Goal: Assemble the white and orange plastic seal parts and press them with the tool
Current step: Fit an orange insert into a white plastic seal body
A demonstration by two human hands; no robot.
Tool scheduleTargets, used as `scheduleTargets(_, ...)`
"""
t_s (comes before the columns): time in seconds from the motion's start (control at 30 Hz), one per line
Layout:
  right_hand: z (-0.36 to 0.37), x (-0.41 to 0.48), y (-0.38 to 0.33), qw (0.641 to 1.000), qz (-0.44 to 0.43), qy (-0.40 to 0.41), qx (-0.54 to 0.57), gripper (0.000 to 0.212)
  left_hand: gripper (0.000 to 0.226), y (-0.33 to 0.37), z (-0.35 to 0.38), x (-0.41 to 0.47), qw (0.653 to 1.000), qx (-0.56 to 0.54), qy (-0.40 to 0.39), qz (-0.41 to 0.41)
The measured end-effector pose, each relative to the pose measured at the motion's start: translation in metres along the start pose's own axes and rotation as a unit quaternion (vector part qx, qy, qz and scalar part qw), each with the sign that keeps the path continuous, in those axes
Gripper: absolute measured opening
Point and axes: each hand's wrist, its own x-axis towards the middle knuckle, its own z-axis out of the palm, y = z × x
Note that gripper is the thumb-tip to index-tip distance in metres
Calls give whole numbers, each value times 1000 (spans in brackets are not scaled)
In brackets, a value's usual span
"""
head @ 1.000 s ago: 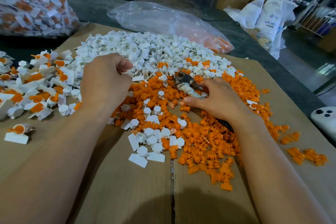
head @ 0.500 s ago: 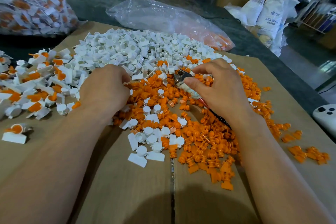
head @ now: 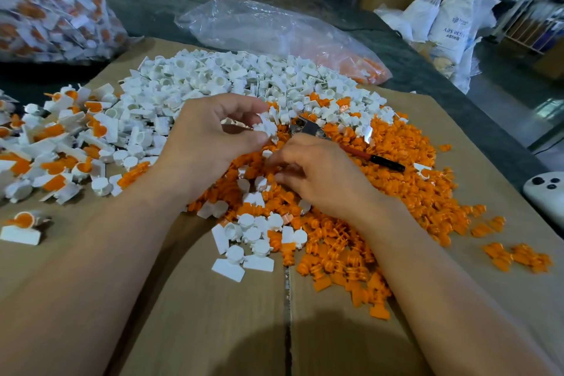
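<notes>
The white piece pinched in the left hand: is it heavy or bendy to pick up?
Probably light: the left hand lifts the white piece with just its fingertips. Likely stiff: it shows crisp moulded edges and no sag. Its flat tab would probably stop it rolling if dropped.

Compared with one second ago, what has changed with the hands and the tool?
The right hand let go of the tool, which now lies on the orange pile, and moved nearer, down onto that pile. The left hand rose, pinching a white part. The white pile stayed as it was.
</notes>
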Motion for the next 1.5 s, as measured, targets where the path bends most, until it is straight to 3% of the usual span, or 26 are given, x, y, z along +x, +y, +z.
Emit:
scheduleTargets(0.27, 2, 0, 0, 1000, 2, -7, -1, 25, 37, 3, 1, -2, 998, -51, -45, -12)
scheduleTargets(0.47, -1, -1, 2, 999, 2, 41, 18, 16, 30, 2, 2, 0, 996, -80, -36, -20)
scheduleTargets(0.63, 1, -1, 1, 1000, -1, 11, 21, 34, 32, 2, 2, 1, 996, -83, -17, -23)
scheduleTargets(0.77, 3, 1, 0, 1000, -2, -16, -3, 32, 37, 2, 2, 0, 996, -81, -11, -40)
scheduleTargets(1.1, 3, 0, 0, 1000, 13, 13, 4, 25, 30, 3, 3, 0, 990, -132, -14, -46)
scheduleTargets(1.27, -1, -1, 2, 999, 19, 34, 23, 16, 31, 3, 4, 1, 992, -114, -4, -52)
scheduleTargets(1.5, -3, -1, 1, 993, 15, 95, 67, 20, 38, 2, 5, 1, 996, -75, -1, -47)
